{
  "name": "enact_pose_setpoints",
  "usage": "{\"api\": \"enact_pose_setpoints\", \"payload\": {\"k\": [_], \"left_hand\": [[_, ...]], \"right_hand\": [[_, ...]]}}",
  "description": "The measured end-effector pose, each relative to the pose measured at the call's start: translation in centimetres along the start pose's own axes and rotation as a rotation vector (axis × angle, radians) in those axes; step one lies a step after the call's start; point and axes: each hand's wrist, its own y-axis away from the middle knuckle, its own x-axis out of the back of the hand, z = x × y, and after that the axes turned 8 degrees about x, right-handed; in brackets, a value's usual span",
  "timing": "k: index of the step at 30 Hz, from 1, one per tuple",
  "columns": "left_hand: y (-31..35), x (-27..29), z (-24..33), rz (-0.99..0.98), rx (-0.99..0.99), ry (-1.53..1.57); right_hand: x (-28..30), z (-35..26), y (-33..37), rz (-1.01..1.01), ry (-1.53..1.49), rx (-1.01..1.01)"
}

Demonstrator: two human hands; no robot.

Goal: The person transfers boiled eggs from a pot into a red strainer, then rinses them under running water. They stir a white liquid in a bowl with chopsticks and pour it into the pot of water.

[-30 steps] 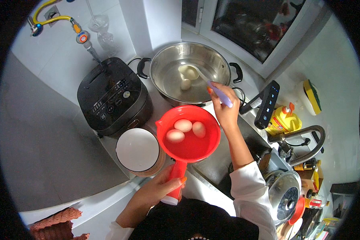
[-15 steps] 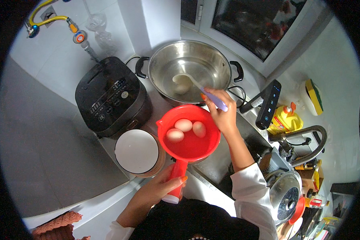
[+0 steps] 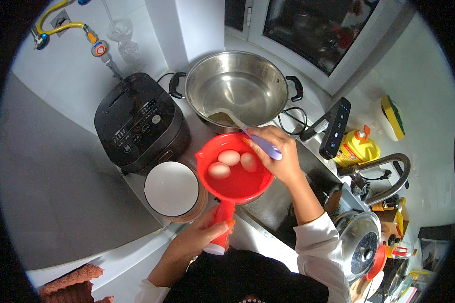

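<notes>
My left hand (image 3: 207, 233) is wrapped round the handle of a red plastic water dipper (image 3: 232, 189), held level in front of me. Three pale brown eggs (image 3: 229, 157) lie in the water inside it. Between the fingers of my right hand (image 3: 278, 150) is the purple handle of a spoon (image 3: 264, 142), just above the dipper's right rim. The pale spoon bowl reaches over the near inner wall of a large steel pot (image 3: 193, 96) with black side handles. Whether an egg sits in the spoon bowl I cannot tell. Water appears in the pot.
Left of the pot stands a black rice cooker (image 3: 139, 126). A white round bowl (image 3: 172, 189) is by the dipper. On the right are a sink (image 3: 283, 194), a curved faucet (image 3: 397, 174), a yellow bottle (image 3: 359, 149) and a glass lid (image 3: 361, 245). A window (image 3: 318, 35) is behind.
The spoon has come toward me, from over the pot's middle to its near wall, and my right hand has dropped closer to the dipper. My left hand holds nearly still.
</notes>
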Motion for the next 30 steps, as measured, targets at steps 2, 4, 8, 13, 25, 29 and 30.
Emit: {"api": "enact_pose_setpoints", "payload": {"k": [2,4,8,13,25,29,30], "left_hand": [[0.1,-0.2,-0.1,0.008,-0.02,0.001],[0.2,-0.1,-0.2,0.002,-0.038,-0.001],[0.4,-0.3,-0.1,-0.003,-0.04,-0.007],[0.6,-0.5,-0.1,-0.018,-0.043,-0.008],[0.9,-0.3,-0.8,-0.024,-0.019,0.024],[1.0,-0.4,-0.9,-0.019,-0.034,0.0],[0.9,-0.3,-1.0,-0.024,-0.039,-0.01]], "right_hand": [[0.2,-0.5,0.2,-0.021,0.024,0.017],[0.6,-1.6,0.0,-0.012,0.063,0.022],[1.1,-2.6,0.1,-0.046,0.061,0.059],[1.6,-3.0,0.2,0.028,0.05,0.062],[1.5,-1.6,1.0,0.36,-0.191,-0.264],[1.7,0.4,0.8,0.514,-0.374,-0.399],[1.7,0.8,0.9,0.548,-0.393,-0.423]]}}
